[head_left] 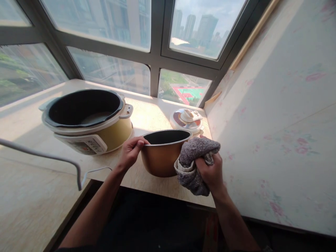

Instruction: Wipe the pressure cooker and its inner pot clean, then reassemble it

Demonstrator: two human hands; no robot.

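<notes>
A copper-coloured inner pot (161,157) with a dark inside is in the middle of the view, over the sill. My left hand (131,152) grips its rim on the left, thumb over the edge. Bunched in my right hand (211,171) is a grey cloth (194,164), which lies against the pot's right side; its folds hide part of the pot wall and some fingers. To the left stands the electric pressure cooker (115,134), lidless, its black inside showing. Behind the pot lies the cooker's lid (186,119), knob up.
The pale stone-patterned sill (152,115) runs below the framed windows (110,66). A flowered wall (275,147) bounds the right side. A grey cable (52,149) crosses the lower left, near the counter edge.
</notes>
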